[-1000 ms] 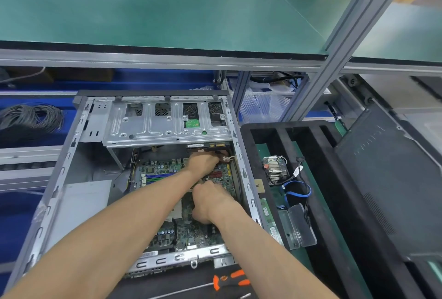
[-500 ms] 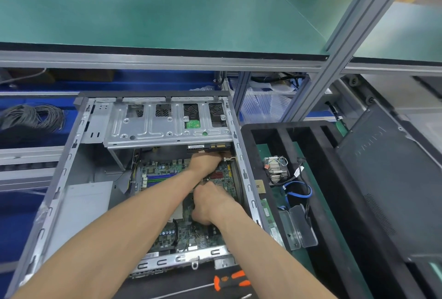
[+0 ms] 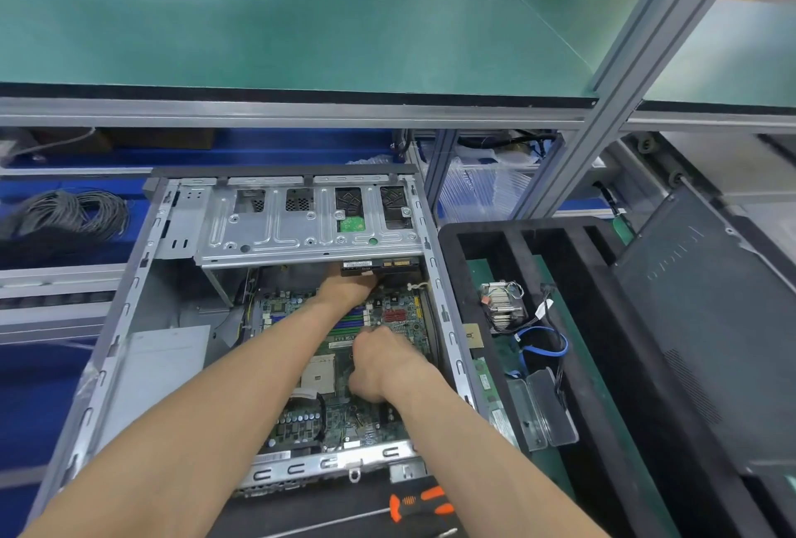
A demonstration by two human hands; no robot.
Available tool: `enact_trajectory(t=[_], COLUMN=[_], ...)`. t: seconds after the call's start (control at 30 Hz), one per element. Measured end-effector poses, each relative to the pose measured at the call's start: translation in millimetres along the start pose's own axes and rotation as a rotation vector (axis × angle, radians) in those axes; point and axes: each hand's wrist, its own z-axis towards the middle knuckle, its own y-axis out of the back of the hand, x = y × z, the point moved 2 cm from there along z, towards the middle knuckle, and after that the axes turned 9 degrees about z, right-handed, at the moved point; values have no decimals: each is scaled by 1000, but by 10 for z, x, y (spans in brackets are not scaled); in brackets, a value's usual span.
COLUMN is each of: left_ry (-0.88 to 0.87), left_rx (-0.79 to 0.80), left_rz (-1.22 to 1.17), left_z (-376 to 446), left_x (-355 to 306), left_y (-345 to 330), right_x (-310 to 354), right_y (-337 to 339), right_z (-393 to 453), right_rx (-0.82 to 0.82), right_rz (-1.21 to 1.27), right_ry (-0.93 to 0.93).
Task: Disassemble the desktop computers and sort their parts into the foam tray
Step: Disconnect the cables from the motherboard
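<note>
Desktop case lies open on its side, long axis running away from me, drive cage at its far end. Foam tray sits just right of the case. My left hand reaches in under the cage; its grip I cannot tell. My right hand is curled, knuckles up, over the motherboard; what it pinches is hidden. Since a second ago, the left hand has pushed further toward the cage.

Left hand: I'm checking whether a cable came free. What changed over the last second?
The left hand shifted slightly left, away from the white cable, which now shows clear of its fingers. The right hand stayed on the motherboard; nothing visibly came out.
</note>
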Motion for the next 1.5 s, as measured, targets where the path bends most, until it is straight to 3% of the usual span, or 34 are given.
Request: enact_trajectory(t=[0.1, 0.17, 0.4, 0.57, 0.7, 0.97, 1.07, 1.17, 1.3, 1.5], left_ry=[-18, -35, 6, -187, -308, -331, -387, -397, -574, -574], left_rx=[31, 118, 68, 149, 227, 147, 225, 301, 379, 545], left_rz=[-46, 88, 397, 686, 638, 573, 545, 362, 374, 562], left_z=[-90, -206, -339, -439, -465, -424, -486, -559, -657, -769], left_x=[-19, -82, -62, -122, -94, -34, -10, -11, -127, -167], left_y=[78, 138, 302, 430, 454, 441, 390, 293, 50, -422], right_x=[-1, 3, 23, 49, 74, 94, 63, -74, -166, -220], right_y=[5, 11, 53, 96, 172, 534, 710, 876, 919, 892], right_z=[-9, -22, -96, -153, -200, -272, -273, -247, -194, -99], right_rx=[-3, -3, -13, -36, -91, -154, -298, -554, -815, -704], right_rz=[7, 7, -30, -91, -158, -244, -222, -147, -37, 25], right_ry=[4, 3, 38, 76, 161, 423, 517, 592, 356, 181])
